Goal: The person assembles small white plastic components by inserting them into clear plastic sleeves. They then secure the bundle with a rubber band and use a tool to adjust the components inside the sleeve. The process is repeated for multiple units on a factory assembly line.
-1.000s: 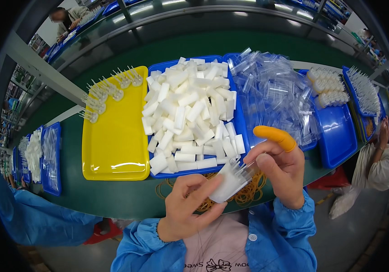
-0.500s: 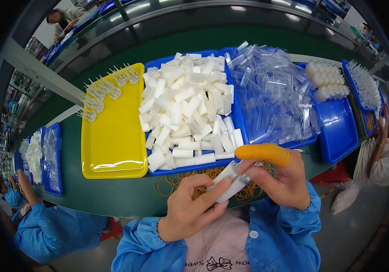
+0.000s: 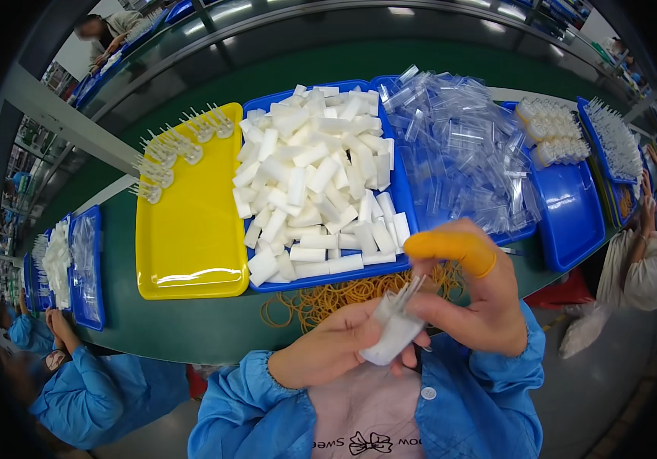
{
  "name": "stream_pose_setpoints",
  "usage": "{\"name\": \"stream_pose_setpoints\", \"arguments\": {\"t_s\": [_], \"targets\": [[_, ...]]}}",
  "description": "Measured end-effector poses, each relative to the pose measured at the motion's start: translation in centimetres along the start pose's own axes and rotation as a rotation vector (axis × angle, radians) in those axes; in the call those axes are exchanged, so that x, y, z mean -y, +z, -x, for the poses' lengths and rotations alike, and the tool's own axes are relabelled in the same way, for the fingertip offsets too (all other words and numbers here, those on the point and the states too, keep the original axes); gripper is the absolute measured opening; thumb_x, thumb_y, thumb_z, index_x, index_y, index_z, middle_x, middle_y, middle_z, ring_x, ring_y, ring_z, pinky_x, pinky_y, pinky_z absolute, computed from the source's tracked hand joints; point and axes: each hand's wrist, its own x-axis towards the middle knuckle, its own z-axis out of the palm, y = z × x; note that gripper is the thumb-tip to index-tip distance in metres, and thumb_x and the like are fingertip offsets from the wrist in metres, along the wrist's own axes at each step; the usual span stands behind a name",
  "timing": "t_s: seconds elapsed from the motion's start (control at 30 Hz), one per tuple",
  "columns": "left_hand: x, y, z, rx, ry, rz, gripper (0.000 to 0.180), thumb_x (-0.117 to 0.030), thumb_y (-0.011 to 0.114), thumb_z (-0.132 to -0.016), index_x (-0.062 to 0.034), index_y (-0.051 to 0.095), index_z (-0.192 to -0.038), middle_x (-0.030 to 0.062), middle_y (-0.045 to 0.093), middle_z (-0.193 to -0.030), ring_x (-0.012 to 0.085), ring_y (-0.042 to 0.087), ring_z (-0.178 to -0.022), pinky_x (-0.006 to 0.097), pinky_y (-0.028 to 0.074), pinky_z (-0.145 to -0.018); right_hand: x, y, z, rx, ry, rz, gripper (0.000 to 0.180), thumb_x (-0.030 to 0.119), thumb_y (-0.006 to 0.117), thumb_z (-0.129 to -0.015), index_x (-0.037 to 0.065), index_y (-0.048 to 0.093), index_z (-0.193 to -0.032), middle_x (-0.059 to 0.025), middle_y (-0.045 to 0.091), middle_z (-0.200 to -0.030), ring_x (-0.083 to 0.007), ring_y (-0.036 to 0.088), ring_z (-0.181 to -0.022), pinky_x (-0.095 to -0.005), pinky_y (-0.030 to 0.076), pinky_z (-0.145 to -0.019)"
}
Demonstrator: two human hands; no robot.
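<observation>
In front of my chest I hold a small white piece with thin clear plastic bits (image 3: 393,330) sticking up from its upper end. My left hand (image 3: 332,344) is closed round its left side. My right hand (image 3: 474,298), with an orange finger cot on its index finger, has its thumb against the piece's upper right. The bent index finger arches above it. Behind my hands, a blue tray (image 3: 267,288) bears a heap of white foam blocks (image 3: 313,168). Loose rubber bands (image 3: 321,301) lie on the green table between that tray and me.
A yellow tray (image 3: 191,245) on the left holds white pronged clusters (image 3: 164,149) along its edge. Clear plastic sleeves (image 3: 458,153) fill a blue tray on the right. Beyond are another blue tray (image 3: 569,206) and cream-coloured pieces (image 3: 550,130). Co-workers (image 3: 107,382) sit on both sides.
Both hands have come a little lower and turned the white piece more upright. The right index finger has lifted off it; thin ends now show at its top.
</observation>
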Motion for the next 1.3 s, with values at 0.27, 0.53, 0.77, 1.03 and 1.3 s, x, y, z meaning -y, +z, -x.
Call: {"name": "stream_pose_setpoints", "arguments": {"t_s": [0.27, 0.53, 0.77, 1.03, 1.3], "targets": [[0.4, 0.4, 0.7, -0.173, 0.118, 0.089, 0.055, -0.025, 0.058, -0.091, -0.0039, 0.033, -0.135, 0.0123, 0.05, -0.126, 0.0236, 0.053, -0.114, 0.036, 0.043, -0.098, 0.6, 2.2, 1.4, 0.196, -0.1, 0.09, 0.074, 0.018, 0.08, -0.063, -0.001, 0.047, -0.127, -0.0192, 0.036, -0.137, -0.0378, 0.041, -0.122, -0.0416, 0.04, -0.095], [0.9, -0.3, 0.9, -0.194, 0.107, 0.086, 0.062, -0.03, 0.062, -0.088, -0.0042, 0.032, -0.136, 0.0128, 0.05, -0.126, 0.0248, 0.052, -0.116, 0.037, 0.042, -0.099, 0.2, 3.0, 1.3, 0.137, -0.124, 0.197, 0.069, 0.025, 0.078, -0.065, 0.001, 0.051, -0.124, -0.0156, 0.042, -0.133, -0.0342, 0.043, -0.119, -0.0446, 0.036, -0.098], [1.8, -1.1, 1.2, -0.284, 0.087, 0.165, 0.069, -0.032, 0.068, -0.083, -0.0036, 0.033, -0.135, 0.0101, 0.051, -0.122, 0.023, 0.053, -0.112, 0.036, 0.043, -0.096, -0.5, 4.4, 2.9, 0.109, -0.289, 0.342, 0.068, 0.034, 0.081, -0.062, 0.006, 0.056, -0.119, -0.0072, 0.055, -0.121, -0.0245, 0.051, -0.11, -0.0469, 0.033, -0.099], [1.1, -0.7, 1.3, -0.092, 0.271, 0.196, 0.074, -0.036, 0.069, -0.081, -0.006, 0.033, -0.137, 0.0022, 0.045, -0.083, 0.0151, 0.048, -0.073, 0.029, 0.043, -0.062, -1.1, 0.2, 4.0, -0.224, -0.017, -0.038, 0.047, 0.022, 0.075, -0.072, 0.003, 0.059, -0.112, -0.0153, 0.057, -0.117, -0.0235, 0.054, -0.108, -0.0385, 0.038, -0.096], [0.8, -2.4, 2.9, -0.309, 0.363, 0.15, 0.05, -0.026, 0.063, -0.086, -0.007, 0.045, -0.128, 0.0022, 0.043, -0.077, 0.0148, 0.043, -0.064, 0.028, 0.038, -0.054, -9.4, -1.8, 9.5, -0.509, 0.367, 0.474, 0.013, 0.003, 0.068, -0.073, 0.0, 0.065, -0.085, -0.0086, 0.058, -0.085, -0.0227, 0.055, -0.084, -0.0329, 0.042, -0.074]]}}
